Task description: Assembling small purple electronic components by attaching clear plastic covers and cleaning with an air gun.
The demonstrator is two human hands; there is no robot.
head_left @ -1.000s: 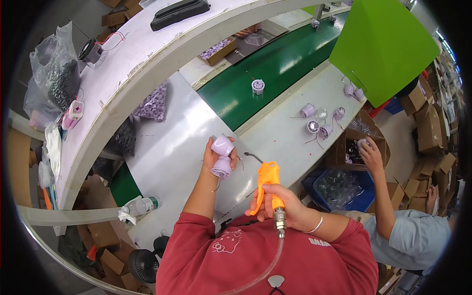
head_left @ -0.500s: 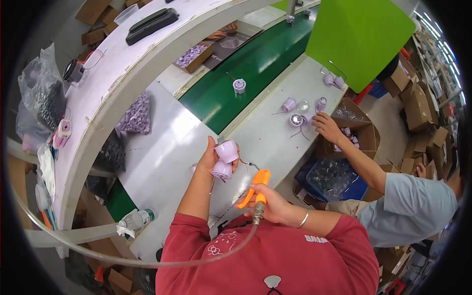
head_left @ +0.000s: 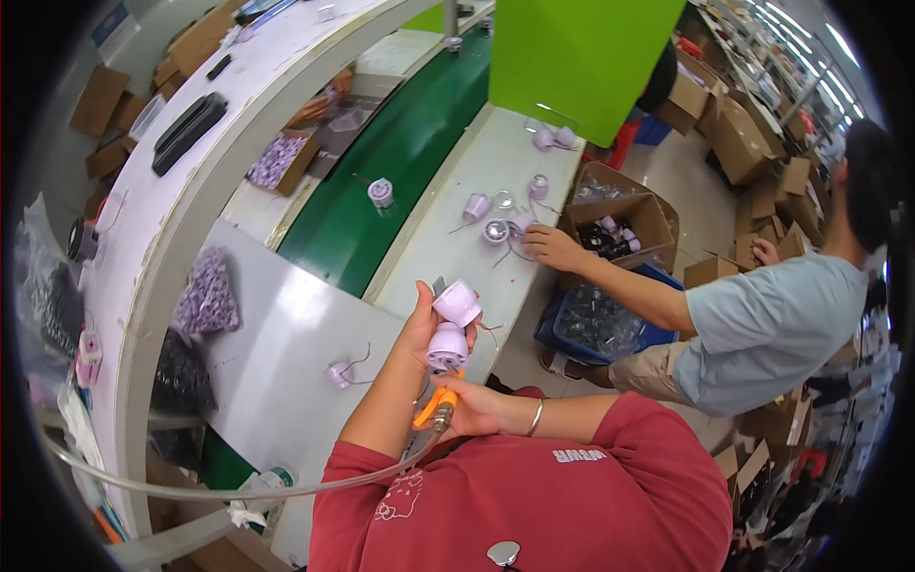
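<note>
My left hand (head_left: 416, 332) is closed around two lilac cup-shaped plastic housings. The upper housing (head_left: 458, 301) is tilted, with a thin red wire beside it. Below it, the lower housing (head_left: 446, 347) turns its slotted end toward me. My right hand (head_left: 475, 408) grips an orange air blow gun (head_left: 431, 410), its upper end close under the lower housing; the nozzle is mostly hidden. A metal fitting joins the gun to a clear hose (head_left: 286, 493) that curves off to the left. Another lilac piece (head_left: 338, 375) with wires lies on the white table left of my forearm.
A green conveyor belt (head_left: 334, 229) carries a lilac housing (head_left: 380, 193). To the right, a co-worker's hand (head_left: 555, 248) touches lilac parts on the table. A blue bin (head_left: 658, 276) and cardboard box (head_left: 658, 214) stand below. Purple parts fill a bag (head_left: 208, 291) at left.
The blow gun has moved from right of the housings to just beneath the lower one. The housings have tilted in my left hand. The whole view has swung rightward.
</note>
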